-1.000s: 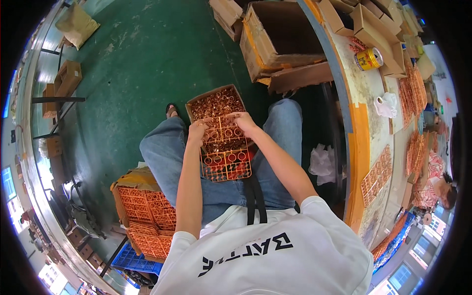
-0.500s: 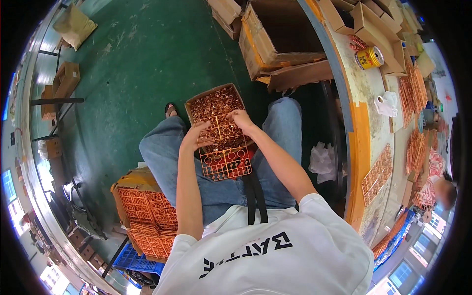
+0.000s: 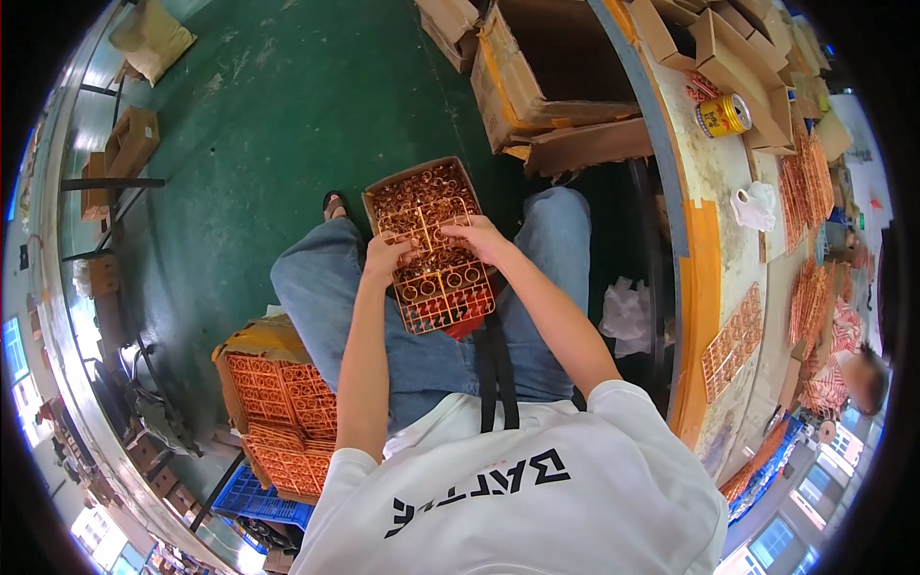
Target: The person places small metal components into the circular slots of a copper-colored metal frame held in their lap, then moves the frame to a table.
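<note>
A copper-coloured plastic sprue frame [image 3: 444,309] lies slanted above my lap, its far part over a cardboard box [image 3: 368,212]. One row of rings shows in its near half, with an open grid below. My left hand [image 3: 389,255] is closed on the frame's left side, and my right hand [image 3: 484,240] grips it from the right with thumb and fingers. Loose copper-coloured rings [image 3: 419,189] fill the box between my knees. My fingers hide part of the frame's middle.
To my left, a carton [image 3: 233,391] holds stacked sprue frames, near a blue crate [image 3: 251,498]. The workbench [image 3: 704,316] on my right carries more frames, a yellow can [image 3: 723,115] and small boxes. A large open carton [image 3: 498,96] stands ahead; a plastic bag [image 3: 628,316] lies underneath the bench.
The sprue frame has shifted slightly away from me, farther over the box. My left hand's fingers have closed in on its side, and my right hand has come a little nearer me.
</note>
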`<state>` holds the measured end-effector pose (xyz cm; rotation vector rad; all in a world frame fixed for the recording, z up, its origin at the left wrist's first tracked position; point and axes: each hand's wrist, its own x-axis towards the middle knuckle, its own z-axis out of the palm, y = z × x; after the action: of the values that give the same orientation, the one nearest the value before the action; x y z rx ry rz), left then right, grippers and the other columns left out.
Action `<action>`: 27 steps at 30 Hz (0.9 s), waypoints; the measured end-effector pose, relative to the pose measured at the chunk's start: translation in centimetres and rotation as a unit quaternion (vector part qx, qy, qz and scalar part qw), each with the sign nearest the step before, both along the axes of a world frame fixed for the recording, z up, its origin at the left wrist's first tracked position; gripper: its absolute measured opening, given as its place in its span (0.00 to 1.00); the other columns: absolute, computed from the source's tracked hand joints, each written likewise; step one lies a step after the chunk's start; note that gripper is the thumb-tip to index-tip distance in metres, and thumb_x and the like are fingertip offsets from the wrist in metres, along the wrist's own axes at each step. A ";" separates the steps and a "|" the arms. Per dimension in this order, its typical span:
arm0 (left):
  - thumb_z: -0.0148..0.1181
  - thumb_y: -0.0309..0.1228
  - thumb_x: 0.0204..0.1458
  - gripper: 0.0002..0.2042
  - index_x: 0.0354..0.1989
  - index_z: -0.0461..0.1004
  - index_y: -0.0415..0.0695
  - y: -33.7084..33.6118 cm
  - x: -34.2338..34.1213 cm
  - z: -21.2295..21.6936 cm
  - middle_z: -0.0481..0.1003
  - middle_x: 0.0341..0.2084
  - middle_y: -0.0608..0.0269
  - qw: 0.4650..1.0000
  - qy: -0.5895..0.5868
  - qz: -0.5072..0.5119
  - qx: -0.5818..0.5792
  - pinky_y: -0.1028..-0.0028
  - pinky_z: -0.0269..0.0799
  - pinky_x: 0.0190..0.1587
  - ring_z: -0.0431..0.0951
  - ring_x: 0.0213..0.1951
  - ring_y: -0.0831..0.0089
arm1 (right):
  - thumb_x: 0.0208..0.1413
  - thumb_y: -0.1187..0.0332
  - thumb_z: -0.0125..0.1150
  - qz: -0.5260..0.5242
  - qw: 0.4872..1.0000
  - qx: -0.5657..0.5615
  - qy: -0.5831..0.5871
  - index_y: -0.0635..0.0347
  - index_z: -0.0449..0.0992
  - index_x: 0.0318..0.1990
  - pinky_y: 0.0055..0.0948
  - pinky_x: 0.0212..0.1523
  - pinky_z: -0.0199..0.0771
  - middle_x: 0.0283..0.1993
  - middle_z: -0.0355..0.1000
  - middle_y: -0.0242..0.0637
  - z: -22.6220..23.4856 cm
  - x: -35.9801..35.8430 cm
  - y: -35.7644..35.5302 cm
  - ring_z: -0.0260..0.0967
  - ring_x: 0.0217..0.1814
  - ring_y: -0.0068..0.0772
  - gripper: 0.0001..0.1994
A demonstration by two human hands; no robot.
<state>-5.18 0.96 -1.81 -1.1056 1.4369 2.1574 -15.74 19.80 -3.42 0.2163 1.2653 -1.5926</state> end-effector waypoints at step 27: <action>0.59 0.33 0.49 0.26 0.57 0.58 0.46 -0.6 -1.0 0.3 0.70 0.46 0.56 0.987 -0.155 0.034 -0.005 0.59 0.72 0.45 0.69 0.50 0.62 | 0.52 0.83 0.44 -0.068 0.992 0.107 0.029 0.69 0.69 0.34 0.27 0.27 0.78 0.29 0.69 0.41 -2.0 0.7 -1.5 0.70 0.27 0.31 0.06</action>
<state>-6.13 0.36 -1.46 -1.4375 1.2875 1.9163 -15.04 18.25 -5.39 0.4005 1.4940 -1.5857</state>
